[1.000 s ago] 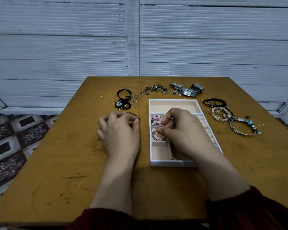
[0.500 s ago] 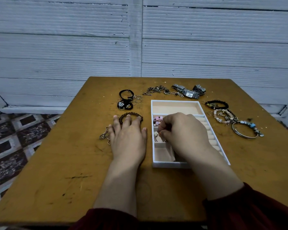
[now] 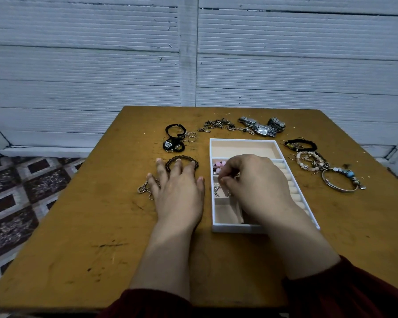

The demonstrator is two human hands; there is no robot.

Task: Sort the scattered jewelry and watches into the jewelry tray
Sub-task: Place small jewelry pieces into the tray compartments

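Note:
A white jewelry tray (image 3: 244, 140) with peach lining lies at the table's middle. My right hand (image 3: 257, 184) hovers over its left compartments, fingertips pinched on a small pearl piece (image 3: 217, 188) in the second small compartment. Pink beads (image 3: 218, 165) fill the compartment behind it. My left hand (image 3: 178, 191) rests flat on the table left of the tray. Its straight fingers lie across a dark beaded bracelet (image 3: 182, 158), and its little finger touches a small metal chain piece (image 3: 144, 189).
A silver watch (image 3: 262, 129) and a chain (image 3: 216, 125) lie behind the tray. Black bands with thin rings (image 3: 175, 138) sit at back left. To the tray's right lie a black bracelet (image 3: 301, 144), a beaded bracelet (image 3: 310, 161) and a bangle (image 3: 342, 180).
My left hand went from curled to flat, uncovering the dark bracelet and the chain piece. My right hand stayed over the tray's left compartments, fingertips sinking toward the pearl piece.

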